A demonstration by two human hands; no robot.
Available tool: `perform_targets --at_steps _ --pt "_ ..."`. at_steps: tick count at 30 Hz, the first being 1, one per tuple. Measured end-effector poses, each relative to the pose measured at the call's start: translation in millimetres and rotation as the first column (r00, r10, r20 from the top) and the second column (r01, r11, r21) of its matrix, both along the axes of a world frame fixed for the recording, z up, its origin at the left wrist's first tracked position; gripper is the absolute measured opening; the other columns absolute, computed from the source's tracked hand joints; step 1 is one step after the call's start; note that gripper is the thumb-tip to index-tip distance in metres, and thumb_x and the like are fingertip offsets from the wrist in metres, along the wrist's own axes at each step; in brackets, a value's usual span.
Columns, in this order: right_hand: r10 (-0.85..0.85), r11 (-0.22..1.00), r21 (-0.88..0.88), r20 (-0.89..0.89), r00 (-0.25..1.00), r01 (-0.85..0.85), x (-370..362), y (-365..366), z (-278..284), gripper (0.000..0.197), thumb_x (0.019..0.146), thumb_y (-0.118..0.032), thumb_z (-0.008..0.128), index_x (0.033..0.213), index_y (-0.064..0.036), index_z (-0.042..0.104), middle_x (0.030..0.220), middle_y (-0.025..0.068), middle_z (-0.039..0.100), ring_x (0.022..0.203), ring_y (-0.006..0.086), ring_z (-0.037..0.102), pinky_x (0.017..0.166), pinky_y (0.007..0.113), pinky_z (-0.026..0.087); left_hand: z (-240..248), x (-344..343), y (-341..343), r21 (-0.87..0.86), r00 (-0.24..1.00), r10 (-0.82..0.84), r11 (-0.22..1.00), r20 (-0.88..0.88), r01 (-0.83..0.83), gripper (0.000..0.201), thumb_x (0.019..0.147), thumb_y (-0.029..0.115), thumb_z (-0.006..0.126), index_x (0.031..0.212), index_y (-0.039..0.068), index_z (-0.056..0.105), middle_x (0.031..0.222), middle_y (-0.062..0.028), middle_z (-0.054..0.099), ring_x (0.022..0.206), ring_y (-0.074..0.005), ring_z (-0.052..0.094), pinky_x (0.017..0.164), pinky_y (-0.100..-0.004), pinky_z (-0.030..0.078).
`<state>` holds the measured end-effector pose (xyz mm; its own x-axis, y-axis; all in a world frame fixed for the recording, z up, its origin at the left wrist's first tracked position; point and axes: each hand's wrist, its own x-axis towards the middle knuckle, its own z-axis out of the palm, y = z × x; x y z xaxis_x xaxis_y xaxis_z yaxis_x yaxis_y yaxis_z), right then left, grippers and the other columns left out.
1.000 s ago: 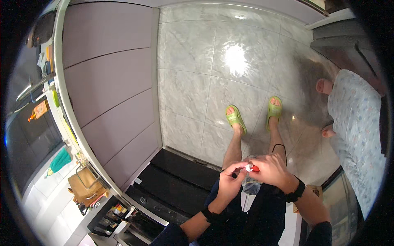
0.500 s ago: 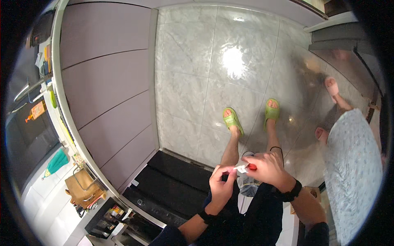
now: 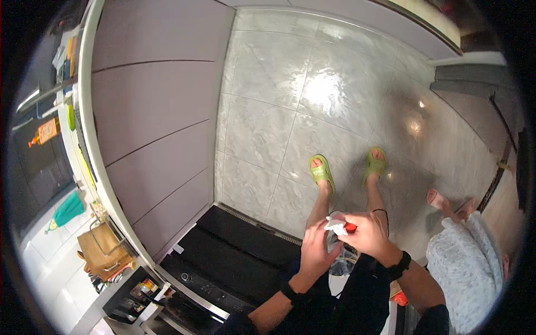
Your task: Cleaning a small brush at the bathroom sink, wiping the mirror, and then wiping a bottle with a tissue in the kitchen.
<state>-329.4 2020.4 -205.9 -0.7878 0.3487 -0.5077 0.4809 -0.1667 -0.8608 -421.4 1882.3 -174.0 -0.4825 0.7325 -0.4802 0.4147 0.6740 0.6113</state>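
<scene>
My right hand (image 3: 365, 234) is closed on a small red object (image 3: 350, 228), mostly hidden in its fingers; its kind cannot be made out. A crumpled-looking white piece (image 3: 336, 225) sticks out from it toward my left hand. My left hand (image 3: 317, 248) is just beside the white piece, its thumb apart from the fingers, with nothing visible in it. Beneath both hands, between my legs, is a bin with a clear plastic liner (image 3: 341, 265), partly covered by the hands.
A black panelled appliance front (image 3: 234, 251) and mauve cabinet doors (image 3: 156, 106) run along my left. On the counter are a brown cutting board (image 3: 103, 248), a green cloth (image 3: 68, 209) and an orange bottle (image 3: 47, 131). Another person in patterned clothing (image 3: 460, 268) stands close on my right.
My left hand has come off the white piece, its fingers loosening. My right hand has kept the red object. The other person has shifted nearer to the lower right, and the view has turned slightly.
</scene>
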Motion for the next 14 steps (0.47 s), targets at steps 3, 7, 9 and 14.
perform_targets --at_steps 3,7,9,14 --pt "0.038 0.999 -0.032 -0.011 0.999 -0.038 -27 -4 12 0.038 0.067 -0.008 0.069 0.104 -0.0039 0.065 0.067 0.0128 0.062 0.056 0.0196 0.06 0.055 0.03 0.046 3 -20 -7 -0.016 0.998 0.046 0.999 -0.05 -0.046 0.053 0.064 0.01 0.073 0.111 0.003 0.05 0.112 -0.0155 0.055 0.1 -0.0341 0.052 0.085 -0.041 0.042" --pt "0.083 0.996 -0.041 -0.012 0.997 -0.083 -68 -13 32 0.023 0.076 -0.014 0.063 0.097 -0.0058 0.066 0.066 0.013 0.061 0.057 0.0224 0.06 0.054 0.032 0.046 12 -61 -15 0.193 0.984 0.162 0.97 -0.075 -0.145 0.043 0.063 0.006 0.075 0.095 0.006 0.047 0.106 -0.0141 0.059 0.095 -0.0331 0.056 0.08 -0.0402 0.045" --pt "-0.043 0.996 -0.077 -0.016 0.999 0.042 -90 -21 42 0.018 0.082 -0.021 0.057 0.091 -0.0084 0.066 0.066 0.0147 0.06 0.059 0.0304 0.06 0.053 0.036 0.045 22 -82 -18 0.319 0.982 0.182 0.935 -0.058 -0.154 0.046 0.063 0.006 0.076 0.096 0.008 0.044 0.106 -0.0131 0.061 0.093 -0.0323 0.059 0.079 -0.0392 0.046" --pt "0.021 0.998 0.063 0.072 0.997 -0.026 -146 2 94 0.026 0.083 -0.025 0.058 0.097 -0.0041 0.066 0.072 0.0154 0.064 0.063 0.0239 0.064 0.057 0.035 0.047 47 -127 1 0.379 0.975 0.214 0.908 -0.053 -0.179 0.05 0.063 0.013 0.078 0.095 0.011 0.04 0.107 -0.0135 0.062 0.092 -0.0313 0.061 0.073 -0.037 0.05"
